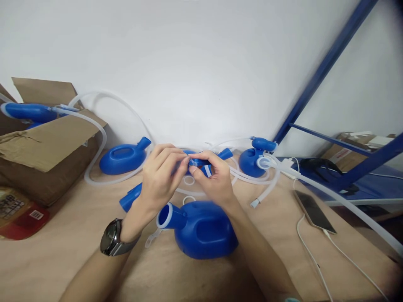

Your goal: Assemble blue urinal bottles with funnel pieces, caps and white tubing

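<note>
Both hands meet near the middle of the view, fingertips pinched around a small blue part (198, 162) with a clear piece on it. My left hand (163, 174), with a dark watch on its wrist, grips it from the left; its fingers hide some of it. From the right, my right hand (217, 176) pinches the same part between thumb and forefinger. Just below the hands a blue bottle (208, 235) lies on its side, its white-rimmed mouth pointing left. A blue tubular piece (130, 198) is partly behind my left wrist. Two white rings (189, 180) lie near the hands.
Blue bottles (121, 159) and coiled clear hoses (264, 195) lie along the wall. At left stand an open cardboard box (59, 167) and a red-labelled container (25, 218). A phone (315, 212) with white cables is at right, beside a blue metal frame (327, 63).
</note>
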A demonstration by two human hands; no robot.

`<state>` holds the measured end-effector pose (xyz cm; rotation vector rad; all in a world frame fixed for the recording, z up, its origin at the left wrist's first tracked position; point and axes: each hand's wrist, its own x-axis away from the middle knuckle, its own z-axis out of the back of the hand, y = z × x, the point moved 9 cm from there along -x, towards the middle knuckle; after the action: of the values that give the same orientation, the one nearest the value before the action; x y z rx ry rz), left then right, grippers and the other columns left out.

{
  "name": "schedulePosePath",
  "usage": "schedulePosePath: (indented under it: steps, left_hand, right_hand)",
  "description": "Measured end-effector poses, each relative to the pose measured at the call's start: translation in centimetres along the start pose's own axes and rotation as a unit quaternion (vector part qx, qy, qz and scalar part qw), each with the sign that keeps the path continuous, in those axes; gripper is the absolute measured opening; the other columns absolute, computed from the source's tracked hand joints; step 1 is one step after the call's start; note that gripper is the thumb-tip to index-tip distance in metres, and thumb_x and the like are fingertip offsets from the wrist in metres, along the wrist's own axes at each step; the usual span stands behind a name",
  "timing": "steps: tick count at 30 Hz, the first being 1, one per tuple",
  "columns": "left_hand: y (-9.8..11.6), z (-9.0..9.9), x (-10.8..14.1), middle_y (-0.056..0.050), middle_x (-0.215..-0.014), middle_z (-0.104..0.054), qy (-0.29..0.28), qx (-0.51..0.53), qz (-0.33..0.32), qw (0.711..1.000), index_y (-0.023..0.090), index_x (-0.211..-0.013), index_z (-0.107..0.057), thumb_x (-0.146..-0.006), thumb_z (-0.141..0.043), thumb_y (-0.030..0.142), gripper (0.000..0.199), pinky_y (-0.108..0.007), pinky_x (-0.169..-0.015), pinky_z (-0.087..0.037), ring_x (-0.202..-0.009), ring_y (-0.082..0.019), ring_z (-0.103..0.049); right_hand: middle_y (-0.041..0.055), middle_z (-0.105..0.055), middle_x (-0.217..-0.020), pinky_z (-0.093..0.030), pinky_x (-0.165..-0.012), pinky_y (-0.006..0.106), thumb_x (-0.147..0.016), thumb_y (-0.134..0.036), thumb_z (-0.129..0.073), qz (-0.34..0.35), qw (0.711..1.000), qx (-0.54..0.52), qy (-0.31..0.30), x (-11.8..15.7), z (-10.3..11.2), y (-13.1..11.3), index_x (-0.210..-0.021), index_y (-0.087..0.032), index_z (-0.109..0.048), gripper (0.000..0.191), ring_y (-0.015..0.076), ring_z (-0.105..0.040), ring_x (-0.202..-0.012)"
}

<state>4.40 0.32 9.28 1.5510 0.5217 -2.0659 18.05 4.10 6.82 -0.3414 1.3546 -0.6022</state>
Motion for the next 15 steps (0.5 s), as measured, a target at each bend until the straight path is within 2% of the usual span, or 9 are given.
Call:
schedulePosePath:
  steps: [6,8,9,11,13,15]
  left_hand:
    - [-0.7,-1.1,1.0,-0.009,-0.098,-0.075,0.014,-0.061,0.011,0.998,0.018,-0.101,-0.065,-0.101,-0.060,0.014,0.006,-0.041,-0.089,-0.056,-0.098,-0.024,-0.066]
    - [-1.5,-1.1,0.9,-0.008,-0.101,-0.075,-0.013,-0.035,0.033,0.999,0.019,-0.110,-0.064,-0.103,-0.057,0.017,0.010,-0.040,-0.090,-0.056,-0.099,-0.024,-0.066]
    - [-1.8,-1.3,0.7,-0.009,-0.105,-0.074,-0.047,-0.006,0.038,0.998,0.019,-0.117,-0.063,-0.103,-0.056,0.019,0.016,-0.040,-0.091,-0.056,-0.101,-0.024,-0.067]
    - [-2.1,-2.0,0.6,-0.010,-0.120,-0.072,-0.151,0.058,0.036,0.986,0.020,-0.132,-0.059,-0.103,-0.057,0.026,0.029,-0.039,-0.098,-0.056,-0.112,-0.024,-0.067]
    - [-2.2,-2.7,1.0,-0.013,-0.138,-0.066,-0.258,0.094,0.032,0.961,0.022,-0.141,-0.056,-0.101,-0.062,0.035,0.042,-0.042,-0.105,-0.054,-0.125,-0.026,-0.064]
    - [-2.9,-3.0,1.5,-0.013,-0.146,-0.061,-0.327,0.095,0.046,0.939,0.024,-0.145,-0.055,-0.098,-0.067,0.042,0.052,-0.044,-0.108,-0.053,-0.131,-0.029,-0.062]
  right_hand:
    - [0.0029,-0.079,-0.098,-0.056,-0.086,0.035,-0.092,-0.020,-0.063,0.025,0.998,0.051,0.014,0.1,0.2,-0.4,-0.099,-0.023,-0.073,0.013,0.0196,-0.072,-0.092]
    - [0.0025,-0.078,-0.101,-0.056,-0.088,0.034,-0.093,-0.021,-0.061,0.005,0.998,0.057,-0.003,-0.1,0.3,-0.3,-0.107,-0.024,-0.074,0.019,0.0191,-0.072,-0.093]
    - [0.0020,-0.077,-0.101,-0.056,-0.087,0.034,-0.093,-0.022,-0.062,-0.010,0.998,0.060,-0.012,-0.1,0.3,-0.1,-0.114,-0.024,-0.073,0.024,0.0184,-0.071,-0.092]
    - [0.0010,-0.075,-0.100,-0.056,-0.087,0.032,-0.094,-0.024,-0.062,-0.045,0.997,0.058,-0.030,-0.3,0.5,0.4,-0.123,-0.024,-0.071,0.030,0.0171,-0.070,-0.090]
    - [0.0010,-0.076,-0.101,-0.056,-0.088,0.032,-0.098,-0.028,-0.061,-0.068,0.996,0.047,-0.043,-0.4,0.6,0.9,-0.123,-0.024,-0.071,0.027,0.0168,-0.071,-0.092]
    - [0.0022,-0.077,-0.107,-0.056,-0.092,0.032,-0.102,-0.031,-0.058,-0.070,0.995,0.039,-0.063,-0.5,0.5,1.2,-0.117,-0.024,-0.073,0.022,0.0179,-0.071,-0.099]
